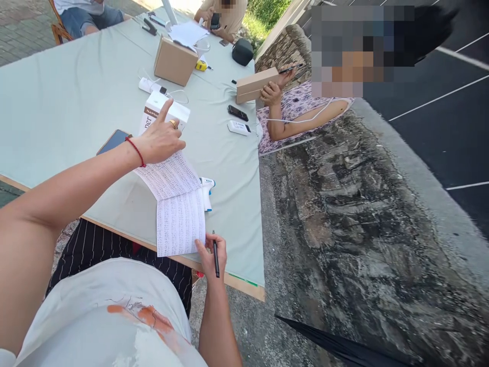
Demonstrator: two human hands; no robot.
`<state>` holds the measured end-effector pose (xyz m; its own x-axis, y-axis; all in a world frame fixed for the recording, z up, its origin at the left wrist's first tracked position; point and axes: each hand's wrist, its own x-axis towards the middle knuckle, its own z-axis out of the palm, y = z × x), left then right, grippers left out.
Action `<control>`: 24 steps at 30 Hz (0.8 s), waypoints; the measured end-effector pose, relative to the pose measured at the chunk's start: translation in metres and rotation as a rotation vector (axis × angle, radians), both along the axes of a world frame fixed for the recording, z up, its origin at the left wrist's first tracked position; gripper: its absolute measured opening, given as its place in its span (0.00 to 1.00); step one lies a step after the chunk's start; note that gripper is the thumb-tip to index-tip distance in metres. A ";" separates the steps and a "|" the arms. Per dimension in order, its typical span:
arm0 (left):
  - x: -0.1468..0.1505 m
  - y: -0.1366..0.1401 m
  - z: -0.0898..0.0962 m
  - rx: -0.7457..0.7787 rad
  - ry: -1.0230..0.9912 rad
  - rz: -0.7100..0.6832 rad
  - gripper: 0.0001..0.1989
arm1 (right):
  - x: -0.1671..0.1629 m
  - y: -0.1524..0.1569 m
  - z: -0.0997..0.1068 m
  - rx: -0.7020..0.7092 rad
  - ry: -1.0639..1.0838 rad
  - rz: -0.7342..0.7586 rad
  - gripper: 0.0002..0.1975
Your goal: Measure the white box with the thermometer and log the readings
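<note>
The step in hand looks like steadying the printed sheet [181,224], which spans between both hands; writing would call for a freer hold on the black pen [216,260]. The right hand [211,255] pinches the sheet's near corner, pen tucked between its fingers. Farther forward, the left hand [162,136] points its index finger, others curled; whether they grip paper, I cannot tell.

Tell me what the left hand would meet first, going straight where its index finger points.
The left hand would probably meet the white box first; they overlap in view, though contact is unclear. Farther on stands a cardboard box.
</note>
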<state>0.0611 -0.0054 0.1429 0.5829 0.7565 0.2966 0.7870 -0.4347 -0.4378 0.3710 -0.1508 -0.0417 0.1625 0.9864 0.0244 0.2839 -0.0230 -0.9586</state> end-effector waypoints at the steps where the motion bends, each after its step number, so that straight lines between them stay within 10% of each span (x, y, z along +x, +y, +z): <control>1: -0.003 0.000 0.001 0.012 -0.020 -0.007 0.14 | 0.001 -0.005 -0.003 -0.022 -0.016 0.001 0.23; 24: -0.012 -0.027 0.002 -0.139 -0.415 -0.050 0.14 | 0.005 -0.001 0.012 0.070 0.076 -0.308 0.19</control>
